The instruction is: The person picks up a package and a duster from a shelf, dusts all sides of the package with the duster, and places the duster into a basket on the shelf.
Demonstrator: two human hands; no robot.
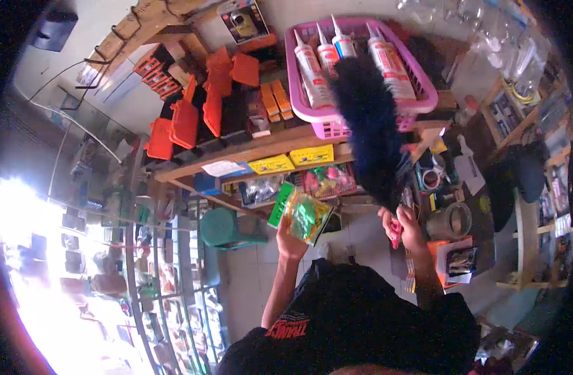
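My left hand (292, 242) is closed on a clear plastic packet (303, 215) with a green header and something green and yellow inside. In my right hand (404, 226) is the red handle of a dark feather duster (369, 128), its fluffy head raised upward. The duster's head overlaps the front of a pink plastic basket (316, 115) on the shelf and hides part of it. White sealant tubes (392, 69) with pointed nozzles stand in that basket.
Orange plastic cases (184, 122) and small boxes line the wooden shelf (236, 150) left of the basket. A green stool (221, 228) stands below. Cluttered goods and a round container (450, 220) are at right; a glass display (155, 275) is at left.
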